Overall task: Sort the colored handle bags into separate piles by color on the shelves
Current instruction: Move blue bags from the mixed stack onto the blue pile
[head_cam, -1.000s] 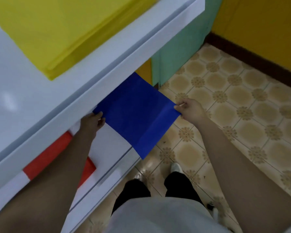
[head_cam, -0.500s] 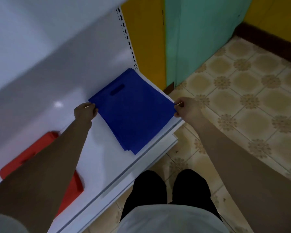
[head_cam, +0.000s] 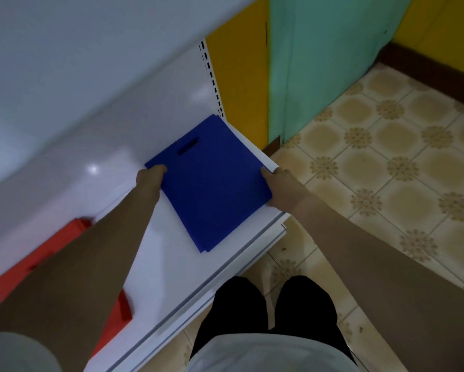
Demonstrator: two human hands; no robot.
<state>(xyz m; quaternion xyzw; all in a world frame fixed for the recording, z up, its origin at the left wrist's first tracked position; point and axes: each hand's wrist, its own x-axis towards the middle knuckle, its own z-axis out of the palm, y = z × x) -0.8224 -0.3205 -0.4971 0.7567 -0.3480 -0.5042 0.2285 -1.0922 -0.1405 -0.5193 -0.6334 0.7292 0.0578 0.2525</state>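
A: Where is the blue bag [head_cam: 212, 183] found?

B: It is laid flat on the white shelf [head_cam: 171, 264], in the middle of the frame, with its slot handle turned toward the upper centre. More blue edges are seen under its lower corner, so a small pile is formed there. The pile is set near the shelf's right end, just beside the slotted upright [head_cam: 212, 76].

A: How is it touched by the hands?

B: The left hand [head_cam: 150, 177] is placed at the bag's left edge, with the fingers [head_cam: 158, 169] curled over the blue corner. The right hand [head_cam: 283, 183] is pressed along the bag's right edge. Whether the fabric is pinched or only steadied cannot be told at either hand.

A: What else is carried by the shelf?

B: Red bags [head_cam: 37, 264] are stacked at the lower left of the frame, well apart from the blue ones, and are partly covered by the left forearm.

A: And around the shelf?

B: A patterned tile floor [head_cam: 386, 157] is seen at the right, and yellow and green wall panels [head_cam: 319, 63] are seen at the upper centre.
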